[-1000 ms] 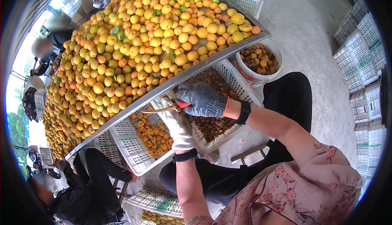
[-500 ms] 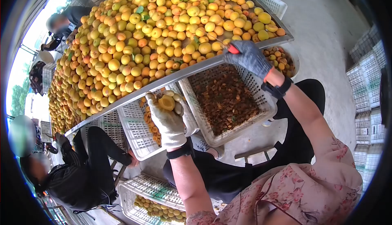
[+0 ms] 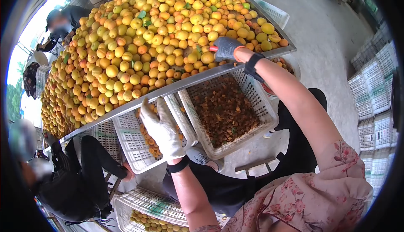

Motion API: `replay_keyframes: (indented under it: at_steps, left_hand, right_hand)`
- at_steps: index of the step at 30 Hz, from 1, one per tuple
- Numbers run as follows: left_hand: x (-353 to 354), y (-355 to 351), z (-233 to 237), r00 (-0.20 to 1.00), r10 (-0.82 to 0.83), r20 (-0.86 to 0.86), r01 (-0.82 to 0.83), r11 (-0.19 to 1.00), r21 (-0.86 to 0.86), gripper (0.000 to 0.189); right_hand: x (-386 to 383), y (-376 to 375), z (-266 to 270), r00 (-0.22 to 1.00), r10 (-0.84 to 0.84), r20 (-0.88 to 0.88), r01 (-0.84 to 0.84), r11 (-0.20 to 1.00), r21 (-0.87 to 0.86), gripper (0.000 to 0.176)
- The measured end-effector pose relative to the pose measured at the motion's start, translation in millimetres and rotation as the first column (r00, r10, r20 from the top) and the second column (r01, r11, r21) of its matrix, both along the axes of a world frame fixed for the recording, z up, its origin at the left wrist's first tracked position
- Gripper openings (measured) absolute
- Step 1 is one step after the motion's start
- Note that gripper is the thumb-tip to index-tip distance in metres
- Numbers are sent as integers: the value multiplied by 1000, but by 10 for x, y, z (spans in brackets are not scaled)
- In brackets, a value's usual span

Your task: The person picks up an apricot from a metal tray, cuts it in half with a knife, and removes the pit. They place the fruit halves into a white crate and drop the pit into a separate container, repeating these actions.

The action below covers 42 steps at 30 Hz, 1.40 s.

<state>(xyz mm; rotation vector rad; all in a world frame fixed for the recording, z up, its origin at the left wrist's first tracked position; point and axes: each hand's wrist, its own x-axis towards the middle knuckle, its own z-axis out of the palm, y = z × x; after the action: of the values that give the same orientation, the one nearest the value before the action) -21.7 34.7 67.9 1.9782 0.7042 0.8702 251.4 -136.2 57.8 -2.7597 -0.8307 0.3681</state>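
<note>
Apricots (image 3: 147, 51) are lying heaped across the whole metal desk (image 3: 168, 89), and the person's right hand (image 3: 225, 49), in a grey glove, is reaching over the near rim onto the fruit at the edge of the pile. It is curling closed around a red-handled tool (image 3: 213, 49), with its knuckles touching the nearest apricots. The left hand (image 3: 162, 129), in a white glove, is hovering palm down over the left crate (image 3: 126, 141), which is holding cut fruit. Its fingers are loosely outstretched, with nothing showing in them. Just beside it, the right crate (image 3: 257, 99) is carrying brown pits. By my judgement, the step in hand is fetching a fresh apricot from the heap. Lifting one out would call for a free finger or two beside the tool, and care not to set neighbouring fruit rolling over the rim. The tool's working end is hidden behind the glove, so its kind is hard to tell. The left palm is facing away. A bucket (image 3: 291, 63) is mostly covered by the right forearm, and a co-worker in dark clothes (image 3: 80, 173) is cut off at the lower left.
</note>
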Motion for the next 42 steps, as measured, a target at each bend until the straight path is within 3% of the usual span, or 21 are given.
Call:
replay_keyframes:
  at_steps: [1,2,3,4,5,7,10,12,14,18,21,24,26,28,30,32,33,34,37,40,42]
  left_hand:
    - [19,-115,124,984,-55,167,104,947,-303,43]
    - [34,-198,254,978,-93,188,148,943,-299,38]
    - [72,-193,177,944,-155,292,274,859,-432,38]
    - [114,-185,69,895,-194,401,401,743,-536,37]
    - [152,-210,37,854,-214,475,499,597,-628,38]
    - [244,-303,-6,720,-209,661,689,326,-647,43]
    - [289,-395,80,596,-199,778,800,231,-554,49]
    - [255,-380,129,608,-207,766,790,250,-560,50]
    - [235,-333,93,692,-311,651,717,400,-571,48]
    - [165,-287,87,687,-287,668,726,301,-618,46]
    - [148,-240,34,701,-284,654,711,342,-614,44]
    - [156,-243,-19,701,-257,666,711,334,-619,40]
    - [168,-241,-15,634,-140,760,771,179,-611,39]
    - [147,-261,83,623,-90,777,781,125,-611,37]
    - [151,-258,119,565,6,825,824,35,-565,38]
    - [162,-226,91,581,51,812,813,14,-582,37]
    - [176,-169,-11,535,26,844,845,-22,-535,36]
    - [183,-142,-23,487,2,873,872,-61,-486,35]
    - [176,-121,-108,469,-18,883,880,-72,-469,35]
    - [141,-224,0,529,24,848,848,7,-529,33]
    - [158,-239,-1,581,92,809,812,2,-583,36]
  right_hand:
    - [-95,-61,150,996,-22,-82,34,987,155,37]
    - [-214,-124,290,986,-26,-165,76,951,301,39]
    - [-271,-166,241,937,29,-348,195,782,591,39]
    - [-491,-212,431,772,170,-613,410,605,683,39]
    - [-701,-218,547,763,286,-579,385,519,764,37]
    - [-1047,-187,693,629,444,-638,460,449,766,40]
    - [-1392,-47,687,550,530,-646,494,417,763,42]
    - [-1517,45,600,671,483,-562,418,379,826,41]
    - [-1584,92,632,734,371,-569,414,419,808,39]
    - [-1673,206,770,868,191,-458,302,529,793,35]
    - [-1576,241,721,912,151,-382,172,704,689,37]
    - [-1587,289,639,876,215,-433,232,598,767,38]
    - [-1565,298,577,856,225,-465,269,574,773,33]
    - [-1671,221,701,728,316,-609,493,376,785,23]
    - [-1781,150,708,742,309,-596,484,368,794,17]
    - [-1924,62,662,801,272,-534,442,334,833,17]
    - [-1960,13,578,892,237,-385,269,407,873,21]
    - [-2019,-7,532,893,235,-384,269,406,874,21]
    - [-2170,-68,449,989,146,-16,-44,401,915,25]
    - [-2236,-112,455,964,166,-206,104,479,872,25]
    - [-2266,-91,376,981,142,-135,57,449,891,24]
